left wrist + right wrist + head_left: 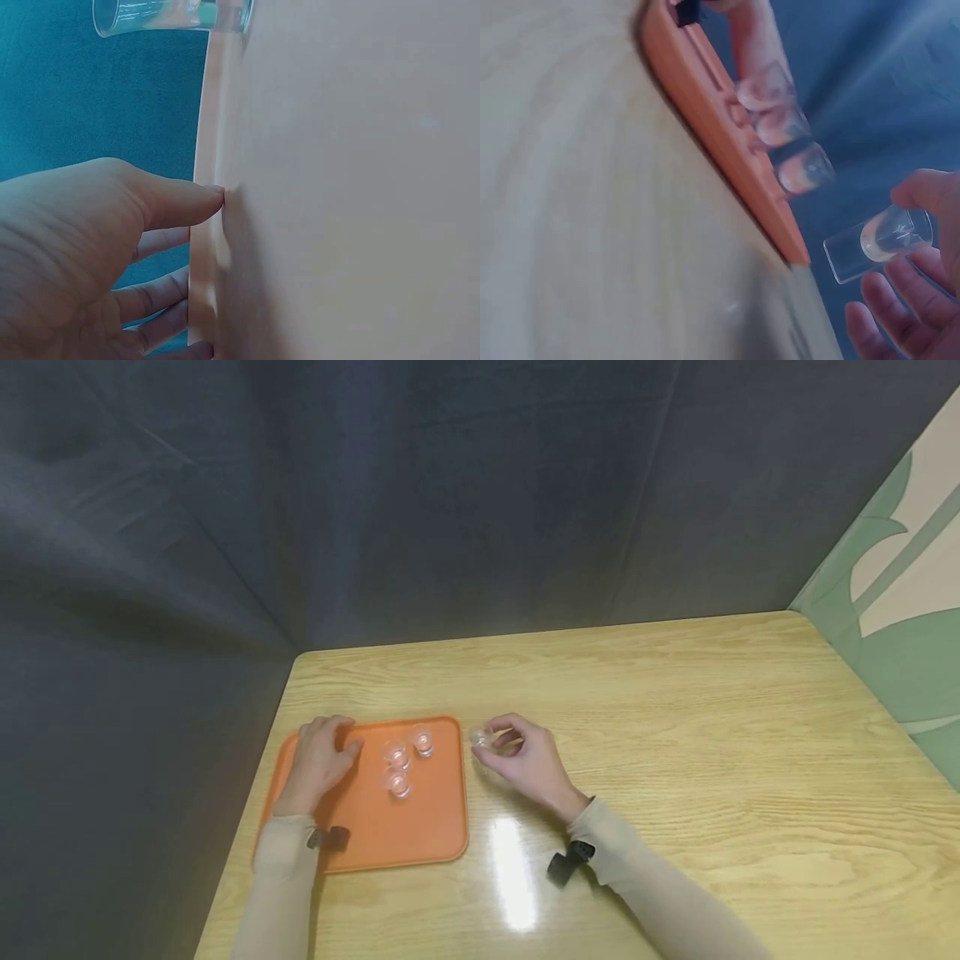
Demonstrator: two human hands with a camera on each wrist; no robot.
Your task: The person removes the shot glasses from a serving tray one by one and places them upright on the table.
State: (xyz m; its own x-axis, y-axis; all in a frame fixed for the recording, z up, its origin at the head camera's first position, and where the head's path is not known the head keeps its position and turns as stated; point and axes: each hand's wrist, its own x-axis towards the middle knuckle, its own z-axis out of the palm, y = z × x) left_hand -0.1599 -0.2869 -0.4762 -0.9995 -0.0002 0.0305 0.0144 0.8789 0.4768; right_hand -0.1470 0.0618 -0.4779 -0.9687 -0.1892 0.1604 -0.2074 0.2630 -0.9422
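Observation:
Off the right edge of the orange tray (427,843), my right hand (534,768) pinches a small clear glass (881,244) between thumb and fingers. It is tilted in the right wrist view. My left hand (315,764) is at the tray's far left edge, its thumb (202,204) inside the rim and its fingers reaching past the rim, where some tips are hidden. Three more clear glasses stand on the tray: a far one (423,742), a middle one (397,755) and a near one (398,783).
A wooden table (675,735) extends to the right and in front of the tray. Dark curtains (480,502) hang behind and to the left. A green and beige patterned cloth (900,568) borders the right side.

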